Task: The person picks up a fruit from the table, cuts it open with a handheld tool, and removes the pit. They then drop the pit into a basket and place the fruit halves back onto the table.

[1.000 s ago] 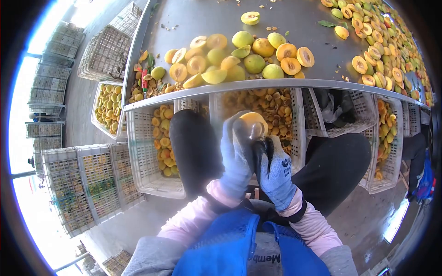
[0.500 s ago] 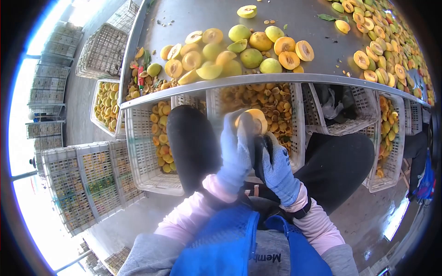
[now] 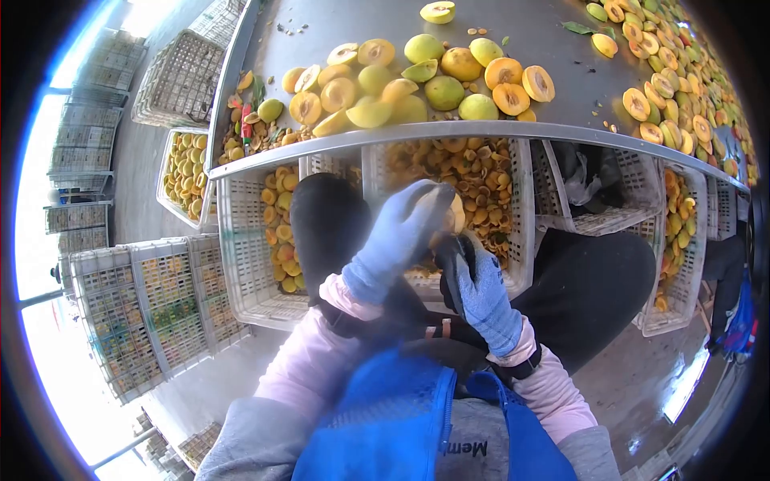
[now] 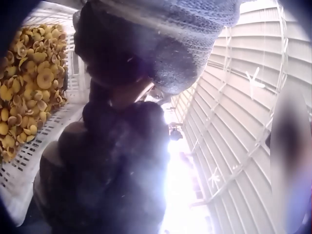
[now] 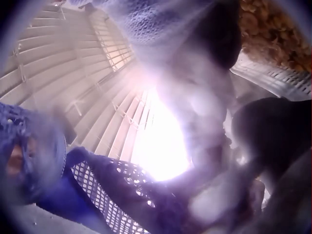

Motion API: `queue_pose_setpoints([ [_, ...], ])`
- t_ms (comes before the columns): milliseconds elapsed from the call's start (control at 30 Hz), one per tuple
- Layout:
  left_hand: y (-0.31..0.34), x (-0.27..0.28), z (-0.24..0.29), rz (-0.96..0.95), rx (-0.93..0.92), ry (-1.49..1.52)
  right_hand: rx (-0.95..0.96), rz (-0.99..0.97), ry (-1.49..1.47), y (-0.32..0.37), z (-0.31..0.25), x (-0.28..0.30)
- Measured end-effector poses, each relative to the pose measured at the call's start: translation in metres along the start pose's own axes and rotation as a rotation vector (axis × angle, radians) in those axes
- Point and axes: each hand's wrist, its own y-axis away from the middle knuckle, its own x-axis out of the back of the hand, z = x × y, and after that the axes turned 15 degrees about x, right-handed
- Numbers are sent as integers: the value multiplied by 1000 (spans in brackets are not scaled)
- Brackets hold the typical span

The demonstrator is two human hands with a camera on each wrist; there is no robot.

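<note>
In the head view my gloved left hand [image 3: 405, 224] grips a yellow stone-fruit half [image 3: 457, 215], its fingers largely covering it. Close beside it my gloved right hand [image 3: 481, 293] has its fingers curled, palm turned inward. The small shiny metal tool seen at this hand earlier is mostly hidden now. Both gloves are pale blue with dark palms. Below the hands a white crate [image 3: 523, 216] holds many fruit halves. The left wrist view shows the dark glove palm [image 4: 112, 170] in shadow; glare washes out the right wrist view.
A metal table [image 3: 321, 36] ahead bears whole and halved fruit [image 3: 445, 92], with loose pits and a red-handled tool [image 3: 246, 128] at its left corner. A larger heap [image 3: 666, 104] lies right. Crates stand under the table and stacked at left [image 3: 152, 313]. My knees flank the central crate.
The left hand has swung left and turned, its wrist moving outward from the right hand. The fruit half's cut face, turned up before, is now mostly covered. The right hand has barely moved.
</note>
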Motion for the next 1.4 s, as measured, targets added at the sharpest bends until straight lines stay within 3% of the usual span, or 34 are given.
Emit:
queue_pose_setpoints([
  [33, 0, -1, 13, -52, 244, 187, -41, 10, -33, 6, 5, -7],
  [67, 0, -2, 25, -57, 489, 386, -246, 76, -256, 19, 5, -21],
  [100, -1, -7, 30, 9, 468, 419, -451, 145, -476, 21, 3, -25],
  [167, 0, -12, 33, 85, 458, 484, -582, 143, -661, 19, 0, -19],
  [267, -4, 1, 32, -95, 474, 516, -774, 120, -952, -8, -19, 6],
  [400, -6, 1, 22, -160, 457, 643, -1005, 116, -1329, -30, -37, 22],
  [467, -4, -6, 22, -132, 433, 744, -1011, 78, -1773, -23, -30, 20],
  [500, -2, -8, 23, -172, 525, 790, -1004, 51, -1995, -19, -26, 17],
  [633, 8, -22, 16, -211, 703, 1022, -902, 102, -2480, -11, -14, 1],
  [733, 40, -47, -4, 186, 287, 345, -439, 111, -2517, -24, -9, 15],
  [767, 45, -41, -7, 90, 465, 517, -534, 247, -2519, -18, -3, 13],
  [800, 47, -31, -6, 23, 654, 684, -838, 361, -2409, -10, 1, 8],
  [867, 46, -4, -2, 31, 780, 833, -1067, 320, -2468, 14, 21, -20],
  [900, 45, 8, -4, 44, 846, 969, -1138, 275, -2346, 12, 19, -19],
  [933, 44, 19, -10, 48, 908, 1222, -1091, 237, -2299, 7, 16, -15],
  [967, 51, 26, -19, 174, 862, 815, -1042, 203, -2255, 2, 12, -11],
  [1000, 55, 38, -23, 258, 840, 788, -985, 173, -2211, -2, 12, -9],
  [1033, 58, 50, -27, 341, 819, 756, -853, 134, -2368, 1, 15, -12],
  [1100, 73, 86, -44, 485, 708, 630, -947, 150, -2229, 3, 11, -10],
  [1167, 101, 121, -100, 608, 637, -66, -1022, 172, -2161, -3, 5, -4],
  [1200, 99, 133, -106, 651, 709, -287, -1007, 153, -2134, -5, 5, -4],
  [1300, 84, 128, -102, 673, 632, -674, -991, 105, -2010, -11, 9, -10],
  [1367, 31, 106, -59, 600, 613, -327, -1085, 102, -1855, -17, 7, -13],
  [1400, 3, 98, -41, 548, 512, -411, -1130, 96, -1776, -21, 6, -13],
])
